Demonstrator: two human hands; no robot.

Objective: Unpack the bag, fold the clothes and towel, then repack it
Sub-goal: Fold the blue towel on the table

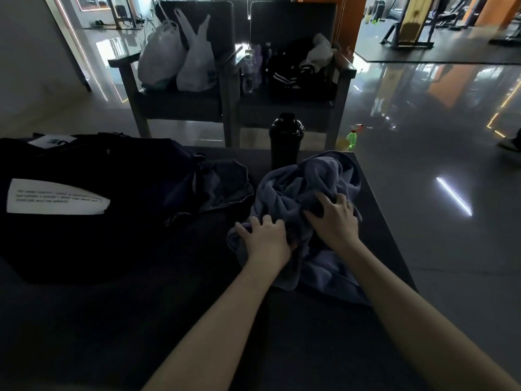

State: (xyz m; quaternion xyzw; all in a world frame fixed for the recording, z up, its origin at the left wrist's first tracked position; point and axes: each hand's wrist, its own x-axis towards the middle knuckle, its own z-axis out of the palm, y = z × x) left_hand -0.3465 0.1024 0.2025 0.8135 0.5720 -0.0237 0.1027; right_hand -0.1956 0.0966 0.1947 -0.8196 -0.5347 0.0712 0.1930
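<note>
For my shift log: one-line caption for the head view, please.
Left hand and right hand grip the crumpled towel on the table, beside the black bag.

Both forearms bare, reaching forward from bottom edge, converging centre-right. Left hand lying palm down, knuckles up, fingers curling into towel and gripping it. Right hand sitting just beyond and to right of left, palm down, fingers spreading and clawing into same fabric. Hands sitting close, not touching.
</note>
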